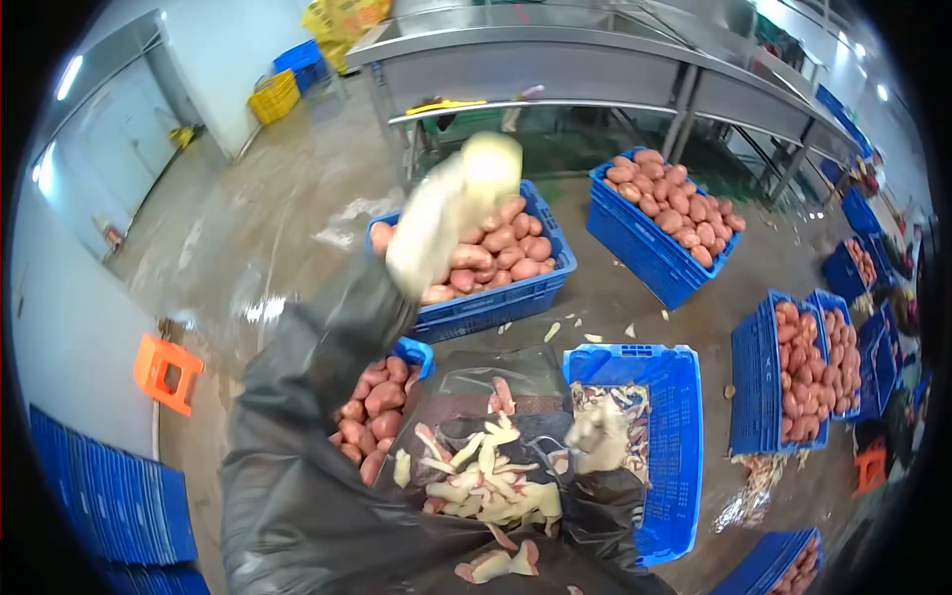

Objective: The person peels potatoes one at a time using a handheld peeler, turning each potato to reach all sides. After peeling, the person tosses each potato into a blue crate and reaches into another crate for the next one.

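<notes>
My left hand [428,223], in a pale glove, is raised over a blue crate [496,315] of red-skinned potatoes [471,258]. It is closed on a peeled potato [493,166], pale yellow and blurred by motion. Lower down, my right hand [598,436], also gloved, is at the near side of a blue crate [684,436] with peelings [630,402] inside. Its fingers are curled, and I cannot make out what they hold. Potato peels [486,486] lie heaped on the dark apron over my lap.
Unpeeled potatoes [382,407] fill a crate beside my left leg. Further crates of potatoes [674,203] stand ahead and to the right. A steel table [535,64] runs across the back. An orange stool [169,372] and stacked blue crates [109,486] are at left; the floor [288,218] is wet.
</notes>
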A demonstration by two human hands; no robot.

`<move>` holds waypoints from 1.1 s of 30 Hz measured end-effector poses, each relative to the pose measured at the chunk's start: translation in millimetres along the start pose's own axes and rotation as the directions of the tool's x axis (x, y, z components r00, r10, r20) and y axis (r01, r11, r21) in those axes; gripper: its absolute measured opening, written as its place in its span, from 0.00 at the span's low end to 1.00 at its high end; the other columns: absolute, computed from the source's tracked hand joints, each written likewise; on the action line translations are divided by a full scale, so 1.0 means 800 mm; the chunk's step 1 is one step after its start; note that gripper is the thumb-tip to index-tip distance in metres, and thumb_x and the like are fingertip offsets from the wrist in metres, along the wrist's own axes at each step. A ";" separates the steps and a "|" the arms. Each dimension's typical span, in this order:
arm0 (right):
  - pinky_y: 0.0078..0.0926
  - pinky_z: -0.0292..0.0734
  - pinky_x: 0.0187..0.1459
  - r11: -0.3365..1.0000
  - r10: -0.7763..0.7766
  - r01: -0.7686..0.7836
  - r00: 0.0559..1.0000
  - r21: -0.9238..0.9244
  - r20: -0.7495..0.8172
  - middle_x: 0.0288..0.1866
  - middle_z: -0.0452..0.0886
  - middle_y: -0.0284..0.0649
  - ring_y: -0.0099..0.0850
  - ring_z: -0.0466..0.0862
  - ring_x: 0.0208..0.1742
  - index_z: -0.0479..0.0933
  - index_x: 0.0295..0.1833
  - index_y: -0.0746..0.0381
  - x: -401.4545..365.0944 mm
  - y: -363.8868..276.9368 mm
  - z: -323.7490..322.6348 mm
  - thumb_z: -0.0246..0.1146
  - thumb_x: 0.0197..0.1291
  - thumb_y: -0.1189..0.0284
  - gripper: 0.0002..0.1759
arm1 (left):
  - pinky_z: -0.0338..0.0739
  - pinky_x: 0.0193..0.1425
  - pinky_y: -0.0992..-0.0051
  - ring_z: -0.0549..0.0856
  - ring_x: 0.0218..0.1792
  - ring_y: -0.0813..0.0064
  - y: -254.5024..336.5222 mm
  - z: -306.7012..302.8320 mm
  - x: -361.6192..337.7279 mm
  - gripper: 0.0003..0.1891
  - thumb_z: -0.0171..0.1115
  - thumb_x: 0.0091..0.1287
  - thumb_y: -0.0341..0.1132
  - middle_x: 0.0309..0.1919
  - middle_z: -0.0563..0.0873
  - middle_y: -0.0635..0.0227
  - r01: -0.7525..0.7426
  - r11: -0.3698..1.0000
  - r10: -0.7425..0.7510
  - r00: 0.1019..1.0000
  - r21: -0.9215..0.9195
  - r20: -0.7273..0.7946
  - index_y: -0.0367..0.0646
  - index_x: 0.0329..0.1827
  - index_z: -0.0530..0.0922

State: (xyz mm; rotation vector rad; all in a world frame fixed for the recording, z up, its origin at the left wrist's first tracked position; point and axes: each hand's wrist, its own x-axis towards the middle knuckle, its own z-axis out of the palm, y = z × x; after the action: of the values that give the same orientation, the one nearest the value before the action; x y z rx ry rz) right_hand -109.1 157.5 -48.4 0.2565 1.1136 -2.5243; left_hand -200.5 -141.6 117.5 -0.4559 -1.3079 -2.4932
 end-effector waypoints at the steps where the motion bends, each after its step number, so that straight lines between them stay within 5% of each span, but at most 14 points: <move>1: 0.34 0.71 0.21 0.999 0.031 -0.031 1.000 0.012 -0.006 0.16 0.69 0.39 0.36 0.73 0.17 0.67 0.27 0.58 0.002 0.017 0.016 0.52 0.67 0.58 0.18 | 0.68 0.64 0.73 0.76 0.55 0.69 0.030 -0.007 0.034 0.16 0.37 0.76 0.38 0.53 0.78 0.58 -0.143 0.984 0.151 0.986 0.106 -0.068 0.39 0.57 0.67; 2: 0.35 0.71 0.22 0.998 0.056 -0.055 0.998 0.020 -0.007 0.17 0.69 0.40 0.37 0.73 0.18 0.67 0.28 0.59 0.009 0.033 0.028 0.52 0.67 0.60 0.17 | 0.62 0.69 0.74 0.71 0.62 0.70 0.044 -0.007 0.062 0.15 0.38 0.75 0.34 0.56 0.76 0.56 -0.296 0.936 0.281 0.954 -0.192 -0.103 0.39 0.59 0.66; 4: 0.37 0.71 0.23 0.997 0.069 -0.062 0.987 -0.048 0.144 0.20 0.70 0.41 0.39 0.74 0.19 0.69 0.32 0.60 0.024 0.065 0.025 0.49 0.68 0.55 0.20 | 0.61 0.69 0.72 0.67 0.65 0.69 0.036 -0.004 0.026 0.16 0.46 0.72 0.33 0.59 0.74 0.58 -0.434 0.857 0.442 0.896 0.277 0.039 0.40 0.60 0.67; 6: 0.40 0.71 0.22 0.987 0.092 -0.123 0.957 0.101 0.275 0.19 0.71 0.39 0.40 0.74 0.19 0.70 0.31 0.58 0.025 0.077 0.020 0.47 0.66 0.48 0.24 | 0.72 0.60 0.69 0.77 0.54 0.67 0.037 0.003 -0.056 0.21 0.53 0.68 0.38 0.51 0.78 0.61 0.167 0.949 -0.069 0.938 -0.269 0.339 0.38 0.61 0.67; 8: 0.39 0.72 0.27 0.984 0.035 -0.075 0.971 0.160 0.237 0.22 0.73 0.37 0.39 0.75 0.25 0.70 0.31 0.56 0.032 0.082 0.002 0.45 0.65 0.44 0.26 | 0.74 0.55 0.70 0.77 0.52 0.70 -0.083 -0.054 -0.180 0.24 0.62 0.62 0.34 0.51 0.79 0.62 0.206 0.916 -0.143 0.969 0.343 -0.202 0.38 0.60 0.69; 11: 0.37 0.71 0.36 0.913 0.217 -0.264 0.960 0.312 0.177 0.27 0.72 0.34 0.33 0.72 0.32 0.72 0.33 0.53 0.020 0.057 0.007 0.45 0.65 0.43 0.25 | 0.74 0.54 0.73 0.77 0.49 0.72 -0.114 -0.107 -0.364 0.24 0.65 0.58 0.30 0.50 0.79 0.63 0.544 0.740 -0.100 0.670 0.395 -0.736 0.38 0.59 0.71; 15: 0.37 0.70 0.38 0.942 0.269 -0.308 0.931 0.137 0.246 0.26 0.69 0.33 0.30 0.70 0.32 0.71 0.36 0.55 0.041 0.059 -0.005 0.45 0.67 0.47 0.24 | 0.72 0.57 0.72 0.77 0.53 0.66 -0.100 -0.233 -0.454 0.21 0.63 0.57 0.28 0.50 0.78 0.58 0.585 0.629 0.327 0.399 0.512 -0.857 0.35 0.55 0.72; 22: 0.37 0.70 0.38 0.954 0.250 -0.277 0.947 0.116 0.203 0.27 0.69 0.34 0.31 0.71 0.31 0.70 0.36 0.55 0.044 0.062 0.006 0.45 0.66 0.46 0.24 | 0.71 0.57 0.59 0.75 0.54 0.52 -0.120 -0.427 -0.408 0.27 0.63 0.53 0.39 0.53 0.76 0.53 0.707 -0.522 0.435 0.702 0.477 -0.564 0.40 0.57 0.71; 23: 0.38 0.70 0.38 0.962 0.248 -0.262 0.958 0.082 0.147 0.27 0.69 0.34 0.32 0.71 0.31 0.70 0.36 0.55 0.042 0.060 0.006 0.45 0.66 0.46 0.23 | 0.71 0.57 0.59 0.75 0.54 0.52 -0.111 -0.420 -0.387 0.27 0.63 0.53 0.39 0.53 0.76 0.53 0.703 -0.521 0.432 0.707 0.484 -0.560 0.40 0.57 0.71; 25: 0.38 0.70 0.38 0.960 0.242 -0.263 0.953 0.099 0.183 0.27 0.69 0.34 0.32 0.71 0.31 0.70 0.36 0.55 0.045 0.063 0.003 0.45 0.67 0.47 0.23 | 0.72 0.56 0.56 0.73 0.57 0.52 -0.093 -0.407 -0.356 0.27 0.62 0.54 0.41 0.55 0.74 0.54 0.905 -0.369 0.284 0.328 0.213 -0.901 0.40 0.56 0.71; 28: 0.37 0.70 0.36 0.954 0.262 -0.278 0.955 0.109 0.143 0.28 0.69 0.34 0.32 0.69 0.30 0.70 0.37 0.55 0.042 0.061 0.006 0.44 0.67 0.47 0.23 | 0.74 0.51 0.61 0.78 0.50 0.59 -0.076 -0.436 -0.379 0.21 0.59 0.56 0.38 0.49 0.78 0.56 0.786 -0.452 -0.021 0.464 0.422 -0.886 0.42 0.52 0.73; 30: 0.35 0.68 0.34 0.944 0.269 -0.302 0.938 0.130 0.219 0.29 0.70 0.35 0.31 0.68 0.29 0.69 0.35 0.55 0.044 0.062 0.012 0.44 0.68 0.47 0.23 | 0.77 0.43 0.72 0.79 0.47 0.70 -0.058 -0.397 -0.394 0.17 0.53 0.62 0.44 0.45 0.77 0.64 0.877 0.240 -0.082 0.445 0.416 -0.892 0.42 0.48 0.72; 31: 0.33 0.67 0.32 0.961 0.254 -0.268 0.953 0.068 0.168 0.29 0.70 0.35 0.31 0.68 0.29 0.69 0.33 0.55 0.042 0.062 0.020 0.43 0.68 0.47 0.24 | 0.75 0.48 0.63 0.78 0.47 0.62 -0.033 -0.334 -0.387 0.18 0.60 0.58 0.38 0.48 0.78 0.57 0.601 0.530 0.037 0.687 0.597 -0.725 0.42 0.50 0.73; 33: 0.28 0.64 0.30 0.977 0.213 -0.209 0.971 -0.048 0.112 0.29 0.70 0.36 0.30 0.67 0.28 0.68 0.27 0.57 0.043 0.063 0.040 0.41 0.68 0.46 0.28 | 0.75 0.44 0.69 0.78 0.46 0.70 -0.004 -0.225 -0.342 0.21 0.61 0.59 0.37 0.48 0.77 0.63 0.546 0.663 -0.090 0.737 0.513 -0.670 0.44 0.54 0.70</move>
State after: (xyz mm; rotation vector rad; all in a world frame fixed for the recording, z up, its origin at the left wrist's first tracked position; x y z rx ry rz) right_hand -121.1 93.2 -71.4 0.2028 1.0273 -2.2994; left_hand 21.0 -259.9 -92.4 0.7725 -1.9695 -1.8574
